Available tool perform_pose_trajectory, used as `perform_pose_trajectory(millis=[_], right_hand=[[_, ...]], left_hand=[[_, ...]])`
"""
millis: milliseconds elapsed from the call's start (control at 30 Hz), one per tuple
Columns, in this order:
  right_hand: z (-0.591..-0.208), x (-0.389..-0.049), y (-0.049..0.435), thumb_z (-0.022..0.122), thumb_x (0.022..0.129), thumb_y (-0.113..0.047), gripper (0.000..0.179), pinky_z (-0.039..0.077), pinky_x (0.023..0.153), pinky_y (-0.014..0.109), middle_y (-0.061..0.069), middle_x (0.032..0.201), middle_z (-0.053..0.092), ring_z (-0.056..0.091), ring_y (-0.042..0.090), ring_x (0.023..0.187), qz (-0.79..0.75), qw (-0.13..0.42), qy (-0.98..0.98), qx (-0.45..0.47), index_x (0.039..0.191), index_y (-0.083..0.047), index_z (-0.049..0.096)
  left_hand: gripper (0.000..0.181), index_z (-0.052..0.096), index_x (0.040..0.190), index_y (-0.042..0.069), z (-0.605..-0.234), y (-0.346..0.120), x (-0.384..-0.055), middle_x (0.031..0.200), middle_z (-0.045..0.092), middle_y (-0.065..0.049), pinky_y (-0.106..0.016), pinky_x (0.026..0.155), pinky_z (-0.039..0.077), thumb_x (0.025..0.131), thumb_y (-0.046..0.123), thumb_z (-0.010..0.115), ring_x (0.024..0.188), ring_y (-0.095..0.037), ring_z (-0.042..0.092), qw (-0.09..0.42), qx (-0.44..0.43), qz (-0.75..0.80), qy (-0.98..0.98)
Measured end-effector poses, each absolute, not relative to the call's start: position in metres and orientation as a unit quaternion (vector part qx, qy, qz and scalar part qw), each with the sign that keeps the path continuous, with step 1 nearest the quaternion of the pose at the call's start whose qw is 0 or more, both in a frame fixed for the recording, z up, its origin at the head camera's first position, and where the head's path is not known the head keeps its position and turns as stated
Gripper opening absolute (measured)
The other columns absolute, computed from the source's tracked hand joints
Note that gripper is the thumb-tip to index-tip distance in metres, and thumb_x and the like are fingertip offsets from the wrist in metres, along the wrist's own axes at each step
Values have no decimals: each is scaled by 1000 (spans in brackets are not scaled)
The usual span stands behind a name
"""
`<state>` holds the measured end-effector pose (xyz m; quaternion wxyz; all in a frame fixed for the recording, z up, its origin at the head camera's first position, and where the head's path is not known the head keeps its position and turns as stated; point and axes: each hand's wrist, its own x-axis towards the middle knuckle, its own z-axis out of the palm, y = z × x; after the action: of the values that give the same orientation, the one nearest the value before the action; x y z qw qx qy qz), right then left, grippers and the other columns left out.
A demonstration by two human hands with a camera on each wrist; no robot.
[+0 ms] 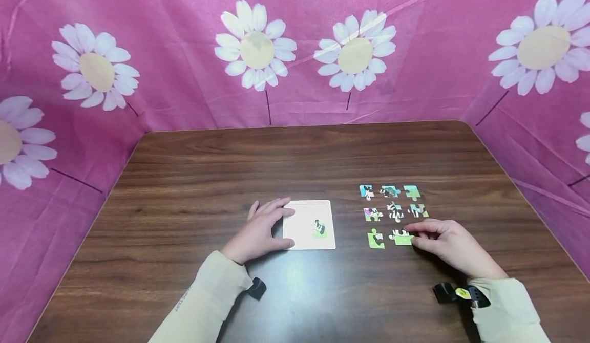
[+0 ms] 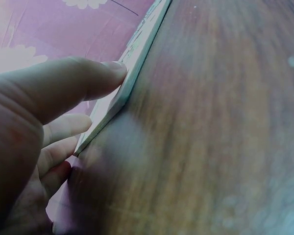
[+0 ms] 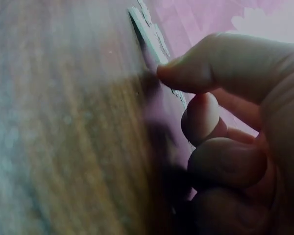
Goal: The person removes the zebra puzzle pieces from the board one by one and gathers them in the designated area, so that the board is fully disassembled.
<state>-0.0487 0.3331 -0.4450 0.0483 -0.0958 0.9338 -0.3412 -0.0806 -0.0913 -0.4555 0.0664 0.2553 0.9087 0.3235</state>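
A white puzzle board [image 1: 299, 230] lies flat on the table in front of me, with one panda-patterned piece [image 1: 319, 229] on its lower right. My left hand [image 1: 258, 233] rests at the board's left side, thumb on the lower left corner and fingers at the upper left, loosely spread. Right of the board, my right hand [image 1: 449, 240] pinches the right end of a green and white jigsaw piece [image 1: 402, 238] between thumb and index finger. In the right wrist view its other fingers are curled, and the piece is seen edge-on, partly hidden by the thumb [image 3: 186, 73].
Above the pinched piece, several loose jigsaw pieces [image 1: 390, 191] lie in rows. A green piece [image 1: 375, 239] sits just left of it. The brown wooden table [image 1: 221, 169] is bordered by pink cloth [image 1: 184, 77] with daisies. Each wrist wears a black camera [image 1: 257, 288].
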Motion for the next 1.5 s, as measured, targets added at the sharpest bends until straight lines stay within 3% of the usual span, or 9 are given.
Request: perform_pose_trajectory(millis=[133, 367, 600, 900, 1333, 1500], right_hand=[[-444, -50, 332, 75, 88, -14, 22, 42, 69, 16, -8, 82, 64, 53, -1, 77, -324, 51, 940, -96, 109, -16, 78], [-447, -50, 330, 73, 85, -5, 22, 40, 60, 21, -9, 73, 52, 48, 2, 64, -359, 51, 926, -108, 106, -10, 75], [-446, -50, 333, 70, 86, -3, 23, 38, 59, 21, -8, 73, 50, 46, 2, 63, -369, 52, 922, -101, 108, -10, 73], [-444, -51, 332, 81, 85, -22, 25, 39, 57, 24, -6, 71, 50, 46, 5, 60, -379, 71, 918, -87, 105, -10, 72], [-443, -50, 330, 81, 84, -20, 23, 38, 57, 23, -7, 70, 49, 45, 4, 59, -373, 64, 921, -90, 102, -10, 72], [-446, -48, 328, 82, 84, -21, 19, 37, 58, 23, -8, 68, 48, 44, 5, 58, -371, 35, 923, -92, 99, -14, 73]], left_hand=[[66, 61, 135, 9, -454, -92, -79, 157, 42, -8, -64, 117, 1, 77, 29, 85, 146, -30, 35, 61, 254, 328, 908], [66, 59, 137, 11, -454, -92, -80, 158, 40, -6, -62, 118, 0, 78, 31, 83, 147, -28, 33, 76, 251, 317, 911], [66, 60, 136, 11, -455, -90, -81, 158, 40, -6, -62, 118, 1, 78, 30, 84, 147, -29, 33, 72, 253, 320, 910], [66, 59, 137, 11, -455, -90, -82, 159, 38, -4, -61, 119, -1, 79, 32, 83, 148, -27, 31, 75, 253, 319, 910], [66, 59, 136, 11, -454, -90, -81, 158, 40, -4, -59, 119, 1, 78, 32, 84, 147, -24, 33, 80, 244, 321, 911], [66, 61, 134, 11, -455, -90, -80, 156, 43, -4, -59, 119, 1, 76, 32, 84, 145, -23, 36, 70, 239, 327, 912]])
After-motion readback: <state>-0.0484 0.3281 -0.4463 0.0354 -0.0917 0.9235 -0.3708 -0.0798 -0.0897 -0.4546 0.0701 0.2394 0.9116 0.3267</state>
